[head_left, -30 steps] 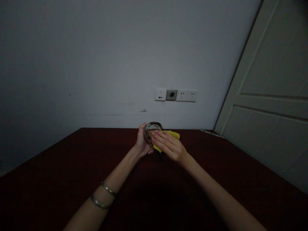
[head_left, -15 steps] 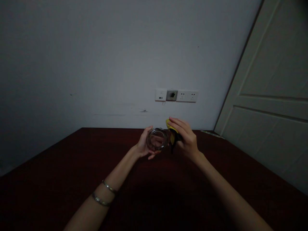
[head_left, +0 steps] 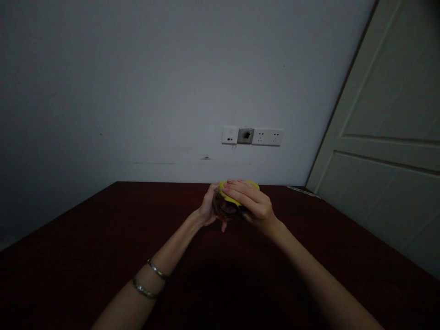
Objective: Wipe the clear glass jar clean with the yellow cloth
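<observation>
Over the dark red tabletop (head_left: 137, 220), my left hand (head_left: 207, 207) is wrapped round the side of a round clear glass vessel (head_left: 225, 210). Its lower fingers show beneath the glass. My right hand (head_left: 256, 206) grips a yellow cloth (head_left: 253, 184) with dark parts and presses it over the top of the glass. Most of the vessel's rim is covered by the cloth and fingers. Dim light hides the exact kind of vessel. Two metal bracelets (head_left: 146, 288) circle my left forearm.
Behind the table rises a pale wall (head_left: 165, 91) with scuff marks and a row of sockets (head_left: 266, 137). A white panelled door (head_left: 385, 137) stands at the right. Near the table's back right corner lies a thin pale strip (head_left: 302, 191).
My right hand has moved left and brought the yellow cloth from beside the glass vessel onto its top. My left hand keeps hold of the vessel in nearly the same place.
</observation>
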The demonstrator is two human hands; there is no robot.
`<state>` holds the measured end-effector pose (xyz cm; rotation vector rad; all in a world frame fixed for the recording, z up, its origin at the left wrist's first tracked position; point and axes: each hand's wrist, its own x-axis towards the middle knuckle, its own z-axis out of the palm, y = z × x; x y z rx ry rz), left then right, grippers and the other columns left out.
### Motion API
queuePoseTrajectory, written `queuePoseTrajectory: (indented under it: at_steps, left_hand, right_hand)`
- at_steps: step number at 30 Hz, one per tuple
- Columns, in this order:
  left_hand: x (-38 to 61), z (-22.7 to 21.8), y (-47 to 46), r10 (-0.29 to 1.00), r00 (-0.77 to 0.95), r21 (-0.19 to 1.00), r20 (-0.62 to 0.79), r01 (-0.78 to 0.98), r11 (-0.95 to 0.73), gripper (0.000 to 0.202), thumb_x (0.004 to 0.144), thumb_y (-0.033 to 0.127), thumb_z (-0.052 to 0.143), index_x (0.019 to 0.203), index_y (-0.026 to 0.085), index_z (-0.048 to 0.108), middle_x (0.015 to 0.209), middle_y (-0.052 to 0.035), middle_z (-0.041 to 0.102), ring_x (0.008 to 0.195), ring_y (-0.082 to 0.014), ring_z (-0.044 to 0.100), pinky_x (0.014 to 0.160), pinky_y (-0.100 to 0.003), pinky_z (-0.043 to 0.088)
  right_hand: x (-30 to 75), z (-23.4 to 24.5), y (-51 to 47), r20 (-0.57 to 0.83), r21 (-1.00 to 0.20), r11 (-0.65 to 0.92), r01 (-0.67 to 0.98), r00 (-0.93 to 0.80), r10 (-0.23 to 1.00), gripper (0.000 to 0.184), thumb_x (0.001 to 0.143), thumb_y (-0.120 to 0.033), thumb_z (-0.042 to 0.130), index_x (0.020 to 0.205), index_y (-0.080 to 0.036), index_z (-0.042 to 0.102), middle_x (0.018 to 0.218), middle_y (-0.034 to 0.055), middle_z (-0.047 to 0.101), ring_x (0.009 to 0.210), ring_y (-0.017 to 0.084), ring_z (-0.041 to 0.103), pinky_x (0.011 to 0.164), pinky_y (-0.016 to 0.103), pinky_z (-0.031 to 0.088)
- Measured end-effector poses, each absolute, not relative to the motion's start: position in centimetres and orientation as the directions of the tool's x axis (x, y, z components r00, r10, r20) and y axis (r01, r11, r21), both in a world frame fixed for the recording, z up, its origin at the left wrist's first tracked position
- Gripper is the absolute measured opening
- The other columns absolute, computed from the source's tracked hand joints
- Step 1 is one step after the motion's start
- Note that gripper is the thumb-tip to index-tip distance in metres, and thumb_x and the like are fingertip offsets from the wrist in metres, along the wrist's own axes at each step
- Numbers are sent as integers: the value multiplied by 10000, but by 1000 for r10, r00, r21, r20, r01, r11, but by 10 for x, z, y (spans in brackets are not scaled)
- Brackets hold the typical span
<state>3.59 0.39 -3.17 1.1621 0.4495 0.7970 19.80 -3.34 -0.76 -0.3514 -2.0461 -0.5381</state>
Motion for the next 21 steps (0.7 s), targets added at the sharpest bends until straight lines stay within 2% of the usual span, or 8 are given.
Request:
queuePoseTrajectory:
  at_steps: [3, 5, 10, 16, 21]
  left_hand:
    - [36, -32, 4, 756, 643, 917, 121, -365, 164, 648, 717, 727, 344, 784, 127, 581, 570, -60, 579, 429, -170, 543, 307, -280, 444]
    - [35, -31, 3, 753, 644, 901, 137, -396, 175, 663, 723, 724, 332, 780, 113, 585, 581, -72, 589, 439, -176, 554, 301, -283, 448]
    - [36, -30, -2, 731, 659, 844, 179, -485, 230, 663, 744, 720, 311, 752, 115, 582, 531, -51, 559, 399, -172, 543, 283, -287, 448]
    - [40, -32, -4, 697, 679, 744, 233, -586, 322, 714, 727, 769, 273, 764, 127, 584, 503, -18, 535, 282, -73, 324, 272, -263, 416]
    - [43, -32, -5, 707, 652, 714, 276, -631, 303, 710, 738, 764, 251, 716, 134, 578, 466, -23, 518, 280, -70, 271, 289, -257, 419]
  right_hand:
    - [200, -7, -34, 909, 108, 870, 482, -402, 110, 518, 863, -79, 449, 1343, -271, 474, 1256, 33, 627, 1169, 190, 585, 966, 381, 528]
    - [200, -8, -35, 922, 67, 858, 510, -359, 141, 567, 843, -55, 458, 1356, -296, 456, 1264, 6, 620, 1144, 177, 602, 958, 351, 538]
    - [195, -10, -37, 933, 92, 845, 527, -342, 111, 639, 810, -28, 473, 1379, -312, 421, 1318, -29, 570, 1159, 183, 592, 979, 345, 531]
    - [191, -12, -37, 946, 82, 812, 577, -302, 118, 611, 812, -55, 489, 1371, -296, 440, 1297, -20, 586, 1105, 187, 629, 932, 325, 563]
    - [191, -15, -35, 948, 131, 799, 586, -311, 73, 686, 801, -33, 503, 1411, -315, 364, 1332, -27, 549, 1118, 188, 620, 941, 319, 558]
